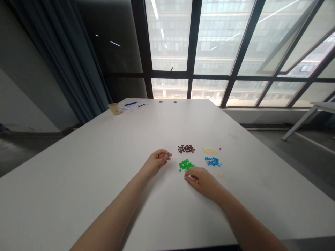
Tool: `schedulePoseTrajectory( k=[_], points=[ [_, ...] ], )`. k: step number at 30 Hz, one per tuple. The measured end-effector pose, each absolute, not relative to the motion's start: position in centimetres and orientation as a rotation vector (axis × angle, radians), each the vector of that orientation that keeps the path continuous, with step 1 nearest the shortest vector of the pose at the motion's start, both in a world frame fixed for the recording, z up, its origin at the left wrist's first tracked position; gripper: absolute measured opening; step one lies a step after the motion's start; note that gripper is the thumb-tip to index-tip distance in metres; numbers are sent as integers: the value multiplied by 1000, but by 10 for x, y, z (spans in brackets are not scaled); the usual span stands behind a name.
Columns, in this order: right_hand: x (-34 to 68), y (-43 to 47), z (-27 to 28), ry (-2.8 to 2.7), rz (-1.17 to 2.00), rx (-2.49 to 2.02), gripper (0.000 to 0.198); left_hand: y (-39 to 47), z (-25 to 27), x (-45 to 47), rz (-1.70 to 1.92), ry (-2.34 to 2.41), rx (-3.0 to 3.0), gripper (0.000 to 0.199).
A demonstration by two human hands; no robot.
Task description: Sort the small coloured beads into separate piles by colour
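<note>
My left hand [156, 161] is raised a little over the table, its thumb and fingers pinching a small blue piece [168, 154]. My right hand [200, 178] is closed in a pinch at the near edge of a pile of small green pieces [185, 164]; whatever its fingertips hold is too small to make out. Beyond the green pile lies a heap of dark brown pieces [186, 149]. To the right are blue pieces [212, 161] and, farther back, pale yellow pieces [209, 150]. One red piece [220, 149] lies beside the yellow ones. Several tiny yellow-orange pieces [220, 175] lie nearest my right wrist.
The white table [162, 125] stretches toward the windows. At its far left stand a paper cup [114, 109] and sheets of paper [132, 106] with a blue pen [131, 104] on them. Another table [323, 106] is at the far right.
</note>
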State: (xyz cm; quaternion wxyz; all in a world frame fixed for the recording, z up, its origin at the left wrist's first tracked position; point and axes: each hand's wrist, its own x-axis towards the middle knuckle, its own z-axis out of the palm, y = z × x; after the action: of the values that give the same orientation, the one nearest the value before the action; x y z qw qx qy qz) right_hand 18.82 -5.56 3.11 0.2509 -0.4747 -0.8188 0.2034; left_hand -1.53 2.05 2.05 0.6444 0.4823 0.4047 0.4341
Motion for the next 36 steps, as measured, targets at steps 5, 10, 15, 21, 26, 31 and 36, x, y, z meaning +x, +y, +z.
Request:
schedulePoseTrajectory(
  k=[5,10,15,21,26,31,36],
  points=[
    [187,-55,31,-2169,560,-1256,18,15,16,-5,951,840,1039,33],
    [183,-55,33,-2051,456,-1205,19,10,12,2,885,814,1048,37],
    [182,-54,33,-1997,379,-1204,20,3,4,10,728,698,1176,30],
    [178,-53,26,-2003,319,-1201,13,-1,5,15,683,700,1274,27],
    [202,-41,30,-1939,267,-1296,16,-2,10,14,705,763,1296,30],
    [280,-20,23,-1689,76,-1816,20,2,15,8,742,881,1290,29],
    [322,-9,-1,-1578,194,-2226,18,5,18,5,734,931,1292,27]
  ],
)
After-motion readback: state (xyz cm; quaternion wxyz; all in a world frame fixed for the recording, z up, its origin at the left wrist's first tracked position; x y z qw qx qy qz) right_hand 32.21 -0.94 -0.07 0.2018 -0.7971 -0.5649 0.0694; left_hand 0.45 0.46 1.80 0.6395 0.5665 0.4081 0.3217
